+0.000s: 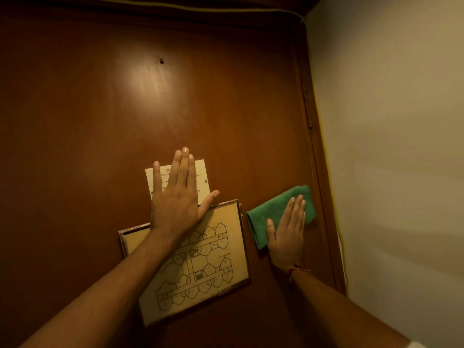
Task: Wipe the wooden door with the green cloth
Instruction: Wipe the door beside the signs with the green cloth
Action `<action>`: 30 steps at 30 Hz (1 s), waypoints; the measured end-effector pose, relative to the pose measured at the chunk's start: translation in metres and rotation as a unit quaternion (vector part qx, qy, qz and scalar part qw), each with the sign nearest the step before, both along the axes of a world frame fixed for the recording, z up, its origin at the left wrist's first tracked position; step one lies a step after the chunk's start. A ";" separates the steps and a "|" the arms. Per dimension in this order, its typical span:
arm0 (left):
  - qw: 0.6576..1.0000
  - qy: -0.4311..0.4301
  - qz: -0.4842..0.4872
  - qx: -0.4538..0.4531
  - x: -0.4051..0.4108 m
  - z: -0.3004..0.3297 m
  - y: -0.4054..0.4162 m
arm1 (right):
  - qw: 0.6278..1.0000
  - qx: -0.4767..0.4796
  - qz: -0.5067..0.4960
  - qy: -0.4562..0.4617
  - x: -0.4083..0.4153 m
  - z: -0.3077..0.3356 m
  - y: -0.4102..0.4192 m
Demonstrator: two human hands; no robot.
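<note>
Plain cream wall (391, 146) at right, dim warm light, dark door frame (319, 172) beside it.

My left hand (175, 197) lies flat and open, palm forward, four fingers together pointing up and the thumb spread out to the right. Its bare forearm runs down to the near left corner. My right hand (287, 234) is flat too, fingers straight and close, tilted slightly right. A red thread band circles that wrist, forearm bare.
</note>
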State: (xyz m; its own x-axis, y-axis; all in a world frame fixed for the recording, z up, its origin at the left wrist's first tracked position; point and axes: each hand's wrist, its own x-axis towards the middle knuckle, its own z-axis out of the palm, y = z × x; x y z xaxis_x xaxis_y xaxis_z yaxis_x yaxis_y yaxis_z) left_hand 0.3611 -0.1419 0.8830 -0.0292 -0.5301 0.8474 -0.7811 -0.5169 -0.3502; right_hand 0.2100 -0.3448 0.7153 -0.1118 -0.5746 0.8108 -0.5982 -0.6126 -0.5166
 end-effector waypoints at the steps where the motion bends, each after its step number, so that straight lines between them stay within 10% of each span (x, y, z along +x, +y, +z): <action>1: 1.000 -0.001 -0.001 0.000 0.000 0.000 0.000 | 1.000 0.009 0.001 -0.014 0.000 0.009 0.000; 11: 1.000 -0.011 0.001 -0.003 0.001 0.000 -0.003 | 0.996 -0.087 0.015 0.015 0.002 0.193 -0.001; 16: 1.000 -0.017 0.003 -0.003 0.004 -0.001 -0.004 | 0.979 -0.176 0.029 0.095 0.014 0.150 0.004; 24: 0.999 -0.030 0.009 0.013 0.008 0.003 0.002 | 0.997 0.012 0.009 -0.080 -0.009 0.178 -0.013; 30: 1.000 -0.021 0.007 0.000 0.005 0.001 -0.004 | 0.980 -0.178 0.022 0.083 0.026 0.196 0.023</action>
State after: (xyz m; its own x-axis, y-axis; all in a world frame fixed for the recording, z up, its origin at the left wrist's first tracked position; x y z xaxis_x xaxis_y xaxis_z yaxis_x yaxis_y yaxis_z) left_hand 0.3660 -0.1463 0.8842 -0.0576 -0.5302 0.8459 -0.7584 -0.5278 -0.3825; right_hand 0.2361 -0.3223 0.9110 0.0576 -0.2539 0.9655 -0.6243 -0.7639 -0.1636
